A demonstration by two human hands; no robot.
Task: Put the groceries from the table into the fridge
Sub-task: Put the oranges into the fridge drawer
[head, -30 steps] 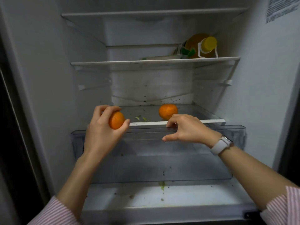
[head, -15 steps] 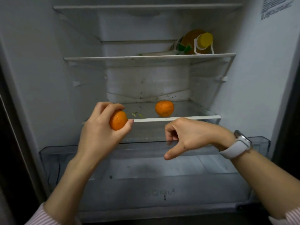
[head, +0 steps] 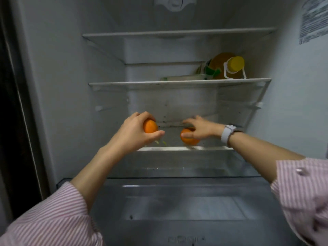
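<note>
- Your right hand (head: pixel 200 129) is off the drawer's (head: pixel 177 201) front edge and now reaches in to the orange (head: pixel 189 140) on the shelf, thumb touching it.
- Your left hand (head: pixel 136 132) carries its orange (head: pixel 150 126) deeper, over the shelf's front edge.
- The drawer below your hands stands pulled out.

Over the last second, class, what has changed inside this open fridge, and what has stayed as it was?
The right hand has left the clear plastic drawer, which it pulled out, and reached onto the lower glass shelf to the round orange fruit lying there, thumb touching it. The left hand keeps gripping the second orange fruit. The yellow-capped bottle has not moved.
</note>
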